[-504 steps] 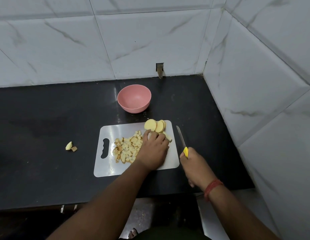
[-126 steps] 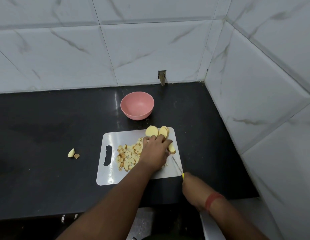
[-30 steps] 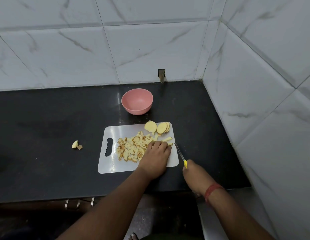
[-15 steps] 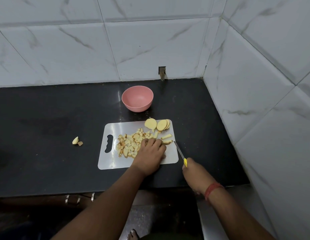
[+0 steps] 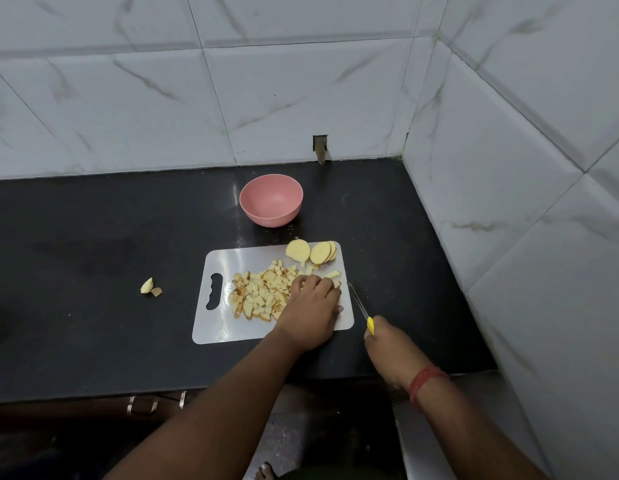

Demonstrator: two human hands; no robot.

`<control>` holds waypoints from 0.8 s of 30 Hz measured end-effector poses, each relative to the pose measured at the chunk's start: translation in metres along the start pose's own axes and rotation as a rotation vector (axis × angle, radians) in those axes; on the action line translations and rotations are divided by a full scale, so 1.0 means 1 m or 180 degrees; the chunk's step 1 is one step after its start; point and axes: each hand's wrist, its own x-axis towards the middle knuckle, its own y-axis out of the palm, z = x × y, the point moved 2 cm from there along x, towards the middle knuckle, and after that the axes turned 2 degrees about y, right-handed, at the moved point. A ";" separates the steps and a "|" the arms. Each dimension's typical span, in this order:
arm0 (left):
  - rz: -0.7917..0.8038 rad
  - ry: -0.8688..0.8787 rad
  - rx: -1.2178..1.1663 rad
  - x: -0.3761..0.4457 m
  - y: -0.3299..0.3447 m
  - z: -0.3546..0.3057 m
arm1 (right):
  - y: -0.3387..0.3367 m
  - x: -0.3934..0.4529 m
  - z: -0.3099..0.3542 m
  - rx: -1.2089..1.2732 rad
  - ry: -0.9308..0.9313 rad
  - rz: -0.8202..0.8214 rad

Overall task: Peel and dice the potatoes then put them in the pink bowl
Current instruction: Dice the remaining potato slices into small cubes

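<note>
Head view, dicing stage: left hand (image 5: 310, 308), moved leftward since a second ago, palm down with fingers bent over diced potato (image 5: 259, 294) on cutting board (image 5: 211, 327); right hand (image 5: 387, 344) grasping knife (image 5: 360, 304); round slices (image 5: 311, 251) uncut; pink bowl (image 5: 270, 199) unfilled.

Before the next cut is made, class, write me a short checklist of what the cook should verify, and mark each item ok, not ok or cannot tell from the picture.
1. Knife gripped by the right hand at its yellow handle: ok.
2. Left hand steadying potato on the cutting board: ok.
3. Left fingertips tucked away from the blade: cannot tell, the hand hides them.
4. Potato slices waiting at the board's far edge, still to dice: ok.
5. Pink bowl upright behind the board, with room for the potato cubes: ok.
6. All potato on the board: not ok, two scraps lie on the counter.
</note>
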 end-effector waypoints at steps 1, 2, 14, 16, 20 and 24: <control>-0.0010 0.0071 -0.0043 0.000 0.000 0.000 | 0.000 0.000 0.000 -0.0005 -0.0004 0.0002; -0.0010 0.0105 -0.0068 0.001 0.001 0.001 | -0.001 0.001 0.001 -0.0009 -0.0009 0.0007; 0.0290 -0.0464 0.0144 0.012 -0.008 0.005 | 0.004 0.005 0.006 -0.0141 -0.0051 0.0136; 0.0320 -0.0478 0.0200 0.011 -0.008 0.004 | 0.004 0.005 0.006 -0.0153 -0.0058 0.0132; 0.0377 -0.0622 0.0029 0.012 -0.009 0.006 | 0.003 0.006 0.006 -0.0114 -0.0061 0.0116; 0.0480 -0.0737 -0.0125 0.019 -0.013 0.008 | 0.004 0.009 0.006 -0.0106 -0.0072 0.0066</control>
